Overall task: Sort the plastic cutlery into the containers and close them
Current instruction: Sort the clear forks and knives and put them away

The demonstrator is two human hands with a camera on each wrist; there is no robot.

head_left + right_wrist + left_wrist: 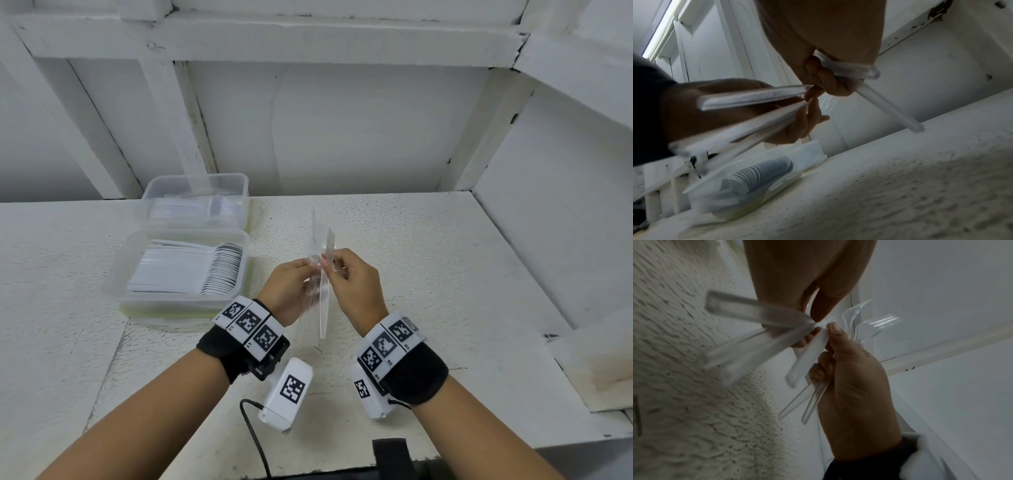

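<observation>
Both hands meet above the middle of the white table [428,274], each holding part of a bunch of clear plastic cutlery [323,284]. My left hand [308,265] grips several handles that fan out [756,321]. My right hand [329,263] pinches one handle [812,350] and grips others [890,110]. Fork tines [879,322] and spoon bowls [851,313] stick out beyond the fingers. At the left stand two open clear containers: the near one [178,233] holds stacked spoons [760,175], the far one [195,178] holds clear forks.
A pale yellowish piece [164,310] lies under the near container. White walls and a shelf frame close in the back and right. A black cable [253,435] and a black strap [390,455] sit at the table's front edge.
</observation>
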